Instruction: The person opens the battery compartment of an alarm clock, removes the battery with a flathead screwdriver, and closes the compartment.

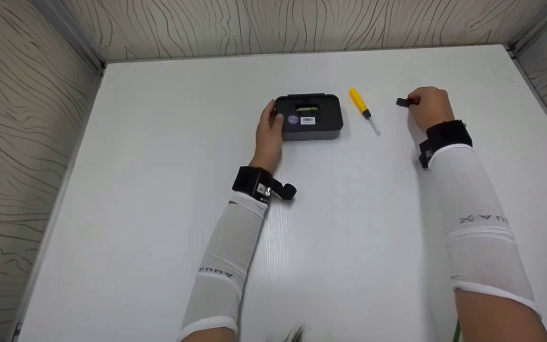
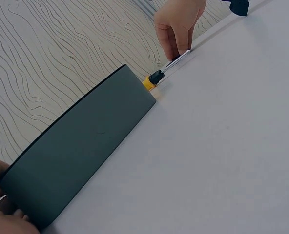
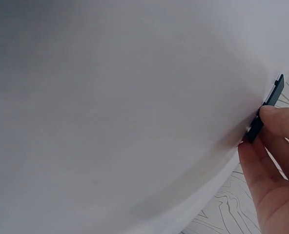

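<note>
1. Left hand (image 1: 269, 128) is seen in head view gripping the left end of the dark box (image 1: 310, 117), thumb on the top edge.
2. Box underside w/ labels is shown only in head view; left wrist view gives just its plain grey side.
3. Right hand (image 1: 429, 107) is closed on a small black piece (image 1: 402, 102), pinched at the fingertips (image 3: 274, 117), low over the white table (image 1: 159, 190).
4. Yellow-handled screwdriver (image 1: 363, 109) lies betw. the hands, just right of the box, untouched.
5. Right wrist view shows piece & fingers only; box & screwdriver not visible there.
</note>
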